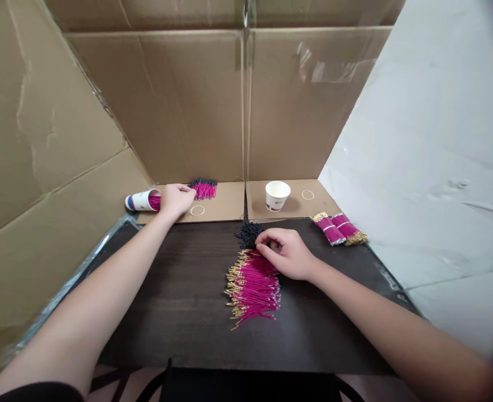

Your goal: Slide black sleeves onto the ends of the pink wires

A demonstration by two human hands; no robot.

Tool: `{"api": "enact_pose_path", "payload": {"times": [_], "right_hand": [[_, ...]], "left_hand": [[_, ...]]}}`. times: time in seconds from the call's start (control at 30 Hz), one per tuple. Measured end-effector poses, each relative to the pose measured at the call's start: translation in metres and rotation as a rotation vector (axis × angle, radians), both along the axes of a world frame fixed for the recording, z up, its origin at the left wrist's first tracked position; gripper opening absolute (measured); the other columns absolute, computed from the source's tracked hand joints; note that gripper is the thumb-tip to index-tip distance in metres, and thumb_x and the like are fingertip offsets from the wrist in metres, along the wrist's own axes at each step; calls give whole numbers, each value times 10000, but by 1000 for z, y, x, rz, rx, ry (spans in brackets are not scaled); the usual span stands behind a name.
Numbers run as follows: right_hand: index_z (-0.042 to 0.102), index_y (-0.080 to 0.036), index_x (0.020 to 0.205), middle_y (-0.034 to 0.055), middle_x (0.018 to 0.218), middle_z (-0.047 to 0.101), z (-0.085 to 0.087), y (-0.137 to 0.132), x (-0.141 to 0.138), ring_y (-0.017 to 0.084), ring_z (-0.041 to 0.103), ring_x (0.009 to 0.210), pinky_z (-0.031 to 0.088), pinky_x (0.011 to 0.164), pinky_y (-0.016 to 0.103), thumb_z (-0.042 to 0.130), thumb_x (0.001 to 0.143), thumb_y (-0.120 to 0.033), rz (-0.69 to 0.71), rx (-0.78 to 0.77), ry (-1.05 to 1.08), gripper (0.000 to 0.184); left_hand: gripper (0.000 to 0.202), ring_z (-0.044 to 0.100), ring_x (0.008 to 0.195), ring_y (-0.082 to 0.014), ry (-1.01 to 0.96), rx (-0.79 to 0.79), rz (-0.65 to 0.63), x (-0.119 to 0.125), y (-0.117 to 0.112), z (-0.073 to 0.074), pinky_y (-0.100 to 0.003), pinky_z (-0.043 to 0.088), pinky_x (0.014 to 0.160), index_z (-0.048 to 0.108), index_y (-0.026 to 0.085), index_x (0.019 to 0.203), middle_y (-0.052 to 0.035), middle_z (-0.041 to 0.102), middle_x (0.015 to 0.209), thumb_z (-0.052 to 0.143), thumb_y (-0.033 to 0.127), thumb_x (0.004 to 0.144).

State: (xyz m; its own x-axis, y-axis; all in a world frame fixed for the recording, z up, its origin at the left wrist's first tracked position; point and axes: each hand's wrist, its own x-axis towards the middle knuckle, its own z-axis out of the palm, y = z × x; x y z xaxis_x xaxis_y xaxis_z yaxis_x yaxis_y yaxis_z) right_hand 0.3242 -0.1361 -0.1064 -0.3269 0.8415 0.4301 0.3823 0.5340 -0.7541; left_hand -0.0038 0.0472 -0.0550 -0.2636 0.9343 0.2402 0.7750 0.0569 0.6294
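Observation:
My left hand [178, 200] reaches to the back left, fingertips together at the near edge of a pile of magenta wires with black ends [205, 190]. Whatever is between those fingers is hidden. At the middle of the table my right hand [287, 254] is pinched, thumb and index finger meeting beside a heap of small black sleeves [248, 234]. Anything in that pinch is too small to make out. Just below it, partly covered by the hand, lies a spread of magenta wires with gold and silver ends [257, 285].
A paper cup [143, 201] lies on its side at the left with magenta wires inside. Another paper cup [277, 196] stands upright on the cardboard strip [229, 204]. Banded wire bundles [339, 229] rest at the right. Cardboard walls [187, 106] enclose the dark table [162, 312].

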Motion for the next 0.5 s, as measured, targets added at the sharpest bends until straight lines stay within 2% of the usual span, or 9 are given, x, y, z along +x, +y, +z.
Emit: {"api": "enact_pose_path", "payload": {"times": [0.1,0.3,0.4,0.5], "right_hand": [[751,-201,981,-5,795,688,2,2,4,139,540,652,413,644,295,682,1023,-175,3,65,-64,85],[769,-191,983,-6,776,637,11,1,11,165,592,726,446,710,310,739,989,-173,119,55,-269,35],[790,-186,1028,9,822,667,13,-2,11,171,617,753,471,731,311,755,979,-168,166,20,-341,63],[793,-185,1031,25,855,687,12,-4,9,176,626,765,477,724,308,747,981,-154,173,1,-385,75]], "left_hand": [[135,729,791,-254,-50,2,-67,21,-32,-4,-327,492,735,836,186,840,-62,808,805,728,248,789],[148,609,633,-161,-194,3,-544,76,-115,-26,-285,449,622,813,177,859,-31,743,751,734,303,867],[147,522,595,-127,-152,86,-681,85,-134,-39,-278,424,620,791,180,854,-6,678,718,727,298,913],[107,494,608,-121,-106,140,-750,81,-135,-49,-284,420,638,786,185,868,-4,674,754,744,270,920]]}}
